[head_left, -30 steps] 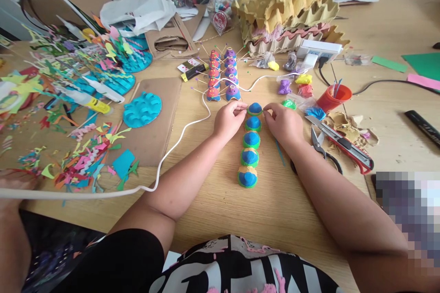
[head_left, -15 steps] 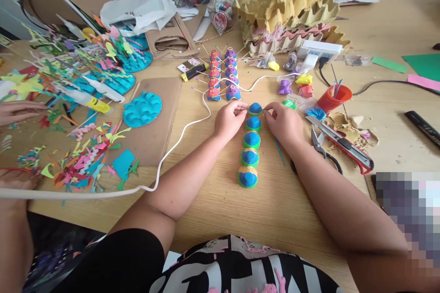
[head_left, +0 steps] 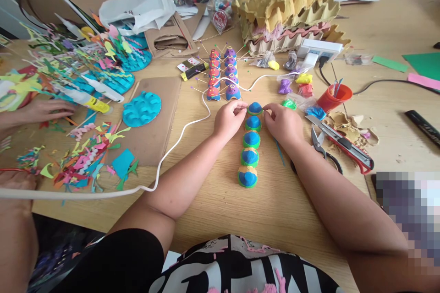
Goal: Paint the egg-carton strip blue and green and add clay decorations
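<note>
The person's left hand (head_left: 231, 121) and right hand (head_left: 283, 123) have curled fingers; whether they grip anything, I can't tell. Between their fingertips is the far end of a blue-and-green five-domed strip (head_left: 251, 139).

A wooden table (head_left: 209, 206) bears a blue-green bumpy strip (head_left: 251, 139), cardboard (head_left: 147, 149), scissors (head_left: 317, 143) and paper scraps (head_left: 87, 160)

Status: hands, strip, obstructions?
Left hand, right hand flank far cup; contact unclear. Blue-green egg-carton strip: five cups in line. White cable left and beyond, clear of strip.
</note>
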Demonstrator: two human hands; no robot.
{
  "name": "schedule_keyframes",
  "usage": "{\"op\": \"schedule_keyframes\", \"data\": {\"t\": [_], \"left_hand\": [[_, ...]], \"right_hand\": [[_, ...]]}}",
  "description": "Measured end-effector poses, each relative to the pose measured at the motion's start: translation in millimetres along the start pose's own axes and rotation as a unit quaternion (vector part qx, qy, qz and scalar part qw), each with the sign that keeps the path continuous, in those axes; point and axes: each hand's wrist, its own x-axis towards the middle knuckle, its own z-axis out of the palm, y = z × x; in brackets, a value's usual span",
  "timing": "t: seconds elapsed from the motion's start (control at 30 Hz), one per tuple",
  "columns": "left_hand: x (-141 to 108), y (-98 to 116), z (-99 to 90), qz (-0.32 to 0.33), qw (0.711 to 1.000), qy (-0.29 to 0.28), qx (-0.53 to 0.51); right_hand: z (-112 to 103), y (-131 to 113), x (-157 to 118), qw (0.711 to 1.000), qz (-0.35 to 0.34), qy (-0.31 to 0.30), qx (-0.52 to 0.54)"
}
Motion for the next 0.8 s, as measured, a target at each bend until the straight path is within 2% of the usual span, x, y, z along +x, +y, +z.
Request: {"op": "schedule_keyframes", "data": {"t": [0.4,0.8], "left_hand": [[-0.3,0.4,-0.6,0.008,1.000,0.008,-0.009],[-0.5,0.4,-0.3,0.009,1.000,0.004,-0.014]], "right_hand": [[-0.4,0.1,-3.9,1.000,-0.012,0.021,-0.002],[-0.8,-1.3,-5.0,1.000,-0.012,0.003,-0.020]]}}
